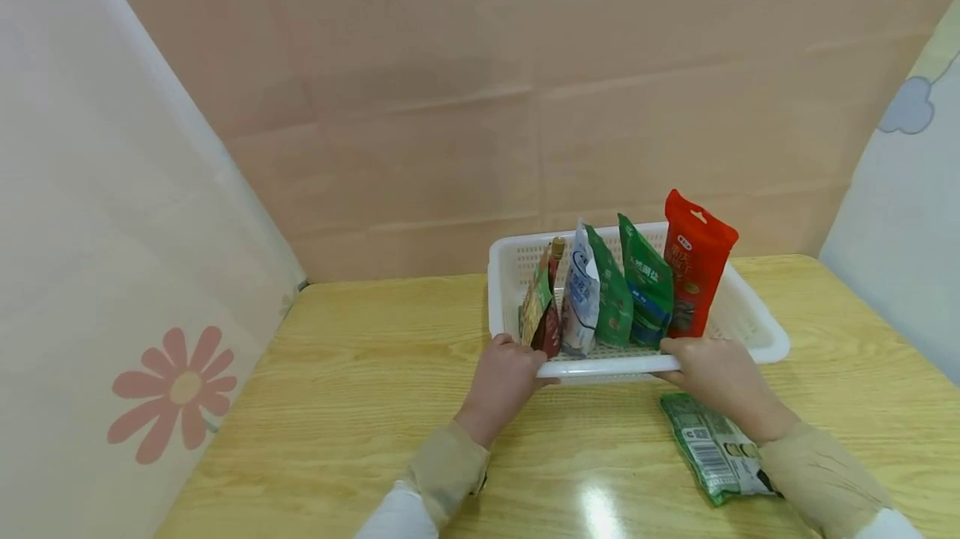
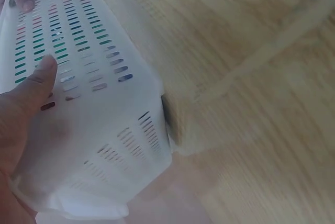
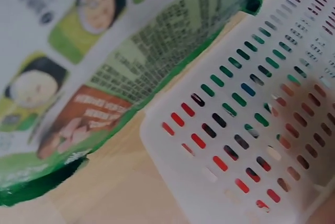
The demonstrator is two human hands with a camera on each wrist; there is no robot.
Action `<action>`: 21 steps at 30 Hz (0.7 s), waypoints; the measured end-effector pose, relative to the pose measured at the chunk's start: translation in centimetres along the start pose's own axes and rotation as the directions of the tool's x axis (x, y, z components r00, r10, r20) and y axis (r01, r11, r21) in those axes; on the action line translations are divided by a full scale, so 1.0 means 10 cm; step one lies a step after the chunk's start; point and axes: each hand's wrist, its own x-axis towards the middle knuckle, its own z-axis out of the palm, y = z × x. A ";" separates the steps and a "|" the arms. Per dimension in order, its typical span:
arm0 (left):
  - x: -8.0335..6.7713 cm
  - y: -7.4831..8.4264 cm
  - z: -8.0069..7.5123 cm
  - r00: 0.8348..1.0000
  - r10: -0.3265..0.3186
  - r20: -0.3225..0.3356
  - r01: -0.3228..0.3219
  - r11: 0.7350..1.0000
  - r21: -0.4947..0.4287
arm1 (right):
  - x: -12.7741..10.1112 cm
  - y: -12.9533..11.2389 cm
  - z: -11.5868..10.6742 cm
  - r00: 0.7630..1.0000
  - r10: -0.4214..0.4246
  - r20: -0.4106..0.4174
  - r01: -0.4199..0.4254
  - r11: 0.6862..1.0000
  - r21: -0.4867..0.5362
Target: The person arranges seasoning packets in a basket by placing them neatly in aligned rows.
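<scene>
A white plastic basket [image 1: 607,368] with slotted walls stands on the wooden table, its near rim gripped by both hands. My left hand [image 1: 506,376] holds that rim near the left corner, thumb against the outer wall in the left wrist view. Farther right, my right hand [image 1: 716,372] curls over the same rim. Upright in the basket are a red bag [image 1: 697,264], two green bags [image 1: 647,289] [image 1: 611,293], a white-and-blue bag [image 1: 581,297], a bag with green and yellow [image 1: 536,306] and a gold-capped bottle [image 1: 557,249].
On the table below my right forearm lies a green-and-white packet [image 1: 712,447], back label up. A beige cloth [image 1: 420,106] hangs behind the table, with a flowered white cloth [image 1: 112,231] at the left and a pale cloth [image 1: 915,214] at the right.
</scene>
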 end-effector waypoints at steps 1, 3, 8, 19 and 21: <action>0.00 0.00 0.00 1.000 0.004 0.005 -0.004 1.000 0.014 | 0.00 -0.01 -0.01 1.000 0.012 0.023 -0.012 1.000 0.009; 0.00 0.00 -0.01 1.000 0.010 0.012 -0.011 0.999 0.031 | 0.01 -0.02 -0.03 0.996 0.040 0.080 -0.043 0.998 0.042; 0.00 0.00 -0.04 1.000 0.001 0.026 -0.003 0.999 0.043 | 0.01 -0.03 -0.11 0.990 0.051 0.132 -0.070 0.986 0.149; 0.01 -0.01 -0.06 0.999 -0.026 0.041 0.024 0.999 0.036 | -0.39 0.12 -0.47 0.958 -0.017 -0.287 0.050 0.993 0.109; 0.00 -0.01 -0.06 0.999 -0.027 0.045 0.025 0.999 0.039 | -0.49 0.15 -0.50 0.936 -0.032 -0.349 0.056 0.997 0.060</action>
